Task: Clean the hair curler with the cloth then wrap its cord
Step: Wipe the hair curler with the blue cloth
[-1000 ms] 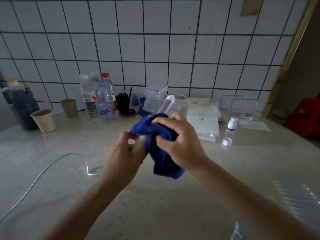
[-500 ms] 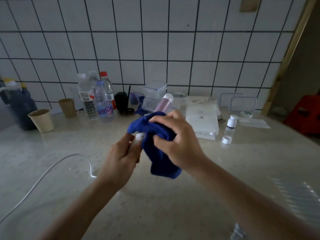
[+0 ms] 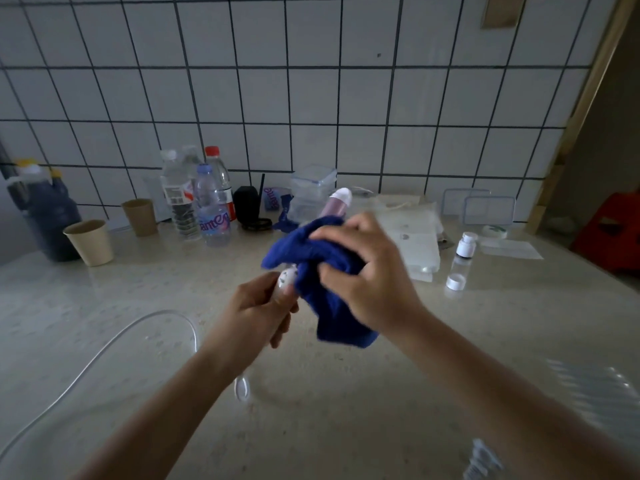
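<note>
The hair curler (image 3: 337, 202) points up and away from me, its pink barrel with a white tip showing above the cloth. My left hand (image 3: 258, 311) grips its white handle end low down. My right hand (image 3: 369, 275) grips the blue cloth (image 3: 332, 296), which is wrapped round the curler's middle and hangs down below my fingers. The white cord (image 3: 114, 344) runs from under my left hand in a loop across the counter to the left edge.
Along the tiled wall stand water bottles (image 3: 211, 206), two paper cups (image 3: 90, 242), a dark jug (image 3: 45, 209), clear plastic boxes (image 3: 311, 192), white packets (image 3: 412, 237) and a small white-capped bottle (image 3: 465, 245). A red stool (image 3: 609, 230) is at far right.
My right hand has slid the cloth up the barrel, uncovering the white handle end above my left hand. My left hand has shifted lower on the handle.
</note>
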`<action>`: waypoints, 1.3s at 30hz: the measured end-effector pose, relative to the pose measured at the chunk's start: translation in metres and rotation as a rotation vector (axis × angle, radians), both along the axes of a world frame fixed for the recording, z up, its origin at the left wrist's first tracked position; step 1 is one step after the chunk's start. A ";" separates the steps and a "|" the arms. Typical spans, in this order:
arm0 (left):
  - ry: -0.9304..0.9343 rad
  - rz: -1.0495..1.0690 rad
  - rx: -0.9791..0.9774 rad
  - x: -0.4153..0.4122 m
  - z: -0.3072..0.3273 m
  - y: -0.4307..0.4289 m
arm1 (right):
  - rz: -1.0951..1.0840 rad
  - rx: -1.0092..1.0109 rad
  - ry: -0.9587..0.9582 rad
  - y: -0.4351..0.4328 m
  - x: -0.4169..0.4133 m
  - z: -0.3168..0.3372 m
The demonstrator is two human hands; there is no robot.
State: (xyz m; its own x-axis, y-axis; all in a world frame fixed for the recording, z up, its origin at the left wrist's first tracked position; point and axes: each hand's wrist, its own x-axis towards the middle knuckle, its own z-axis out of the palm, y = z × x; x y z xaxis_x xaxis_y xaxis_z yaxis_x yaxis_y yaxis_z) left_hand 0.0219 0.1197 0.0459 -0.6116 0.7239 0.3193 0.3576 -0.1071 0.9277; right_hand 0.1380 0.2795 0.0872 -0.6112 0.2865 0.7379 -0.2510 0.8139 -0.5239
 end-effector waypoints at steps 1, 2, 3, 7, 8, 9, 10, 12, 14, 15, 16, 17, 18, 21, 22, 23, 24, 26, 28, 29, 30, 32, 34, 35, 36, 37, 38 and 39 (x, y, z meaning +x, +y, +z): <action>-0.041 -0.003 0.009 -0.002 0.000 0.000 | 0.018 0.027 -0.022 -0.006 -0.002 -0.005; -0.074 -0.023 0.016 -0.003 0.000 -0.001 | 0.017 0.042 -0.029 -0.008 -0.003 -0.008; -0.099 -0.055 0.022 -0.002 0.000 -0.002 | 0.003 0.042 -0.021 -0.007 -0.004 -0.007; -0.212 -0.164 -0.017 0.006 0.002 -0.008 | -0.156 -0.029 0.100 0.019 0.001 0.011; -0.218 -0.187 -0.041 0.007 0.002 -0.008 | -0.191 -0.037 0.130 0.026 0.003 0.016; -0.208 -0.202 -0.052 0.009 0.003 -0.008 | -0.206 -0.037 0.152 0.031 0.006 0.019; -0.188 -0.207 -0.044 0.011 0.004 -0.007 | -0.196 -0.039 0.164 0.032 0.007 0.020; -0.146 -0.199 0.012 0.013 0.006 -0.004 | -0.121 -0.046 0.133 0.022 0.007 0.016; -0.160 -0.147 0.066 0.010 0.008 -0.002 | -0.031 -0.015 0.066 0.005 0.003 0.006; -0.185 -0.106 0.085 0.007 0.008 -0.002 | 0.007 0.011 0.035 -0.002 0.001 0.000; -0.214 -0.071 0.092 0.004 0.008 -0.002 | 0.033 0.031 0.012 -0.007 -0.001 -0.005; -0.254 -0.052 0.089 0.002 0.007 -0.002 | 0.044 0.044 -0.002 -0.009 -0.002 -0.009; -0.309 -0.053 0.083 0.001 0.005 -0.002 | 0.041 0.046 -0.006 -0.008 -0.003 -0.009; -0.426 -0.135 0.030 0.004 0.000 -0.002 | -0.071 -0.017 0.053 0.009 -0.001 0.000; -0.410 -0.173 -0.005 0.006 0.000 -0.003 | -0.127 -0.046 0.089 0.017 0.000 0.005; -0.381 -0.211 -0.030 0.008 -0.001 -0.003 | -0.170 -0.067 0.124 0.025 0.002 0.010; -0.351 -0.246 -0.038 0.009 -0.001 -0.003 | -0.189 -0.081 0.149 0.030 0.004 0.014; -0.287 -0.265 -0.029 0.011 -0.002 -0.001 | -0.138 -0.098 0.146 0.028 0.005 0.013; -0.238 -0.216 -0.010 0.012 0.000 0.000 | -0.012 -0.071 0.083 0.013 0.002 0.005; -0.230 -0.172 0.002 0.011 0.001 0.001 | 0.048 -0.045 0.043 0.005 0.001 0.000; -0.230 -0.127 0.010 0.009 0.002 0.002 | 0.086 -0.027 0.009 -0.001 0.000 -0.005; -0.208 -0.076 -0.011 0.007 0.004 0.002 | 0.096 -0.038 -0.011 -0.004 -0.001 -0.010; -0.164 -0.095 -0.045 0.007 0.003 0.002 | 0.041 -0.086 0.014 0.001 -0.001 -0.009; -0.148 -0.121 -0.057 0.008 0.003 0.002 | -0.007 -0.108 0.034 0.004 -0.001 -0.007; -0.141 -0.147 -0.070 0.010 0.002 0.001 | -0.058 -0.132 0.057 0.009 -0.001 -0.004; -0.131 -0.168 -0.088 0.011 0.001 0.001 | -0.097 -0.154 0.079 0.014 0.000 -0.001; -0.108 -0.183 -0.108 0.012 0.002 0.001 | -0.119 -0.172 0.096 0.018 0.002 0.003; -0.083 -0.194 -0.122 0.013 0.001 0.000 | -0.123 -0.181 0.104 0.022 0.003 0.005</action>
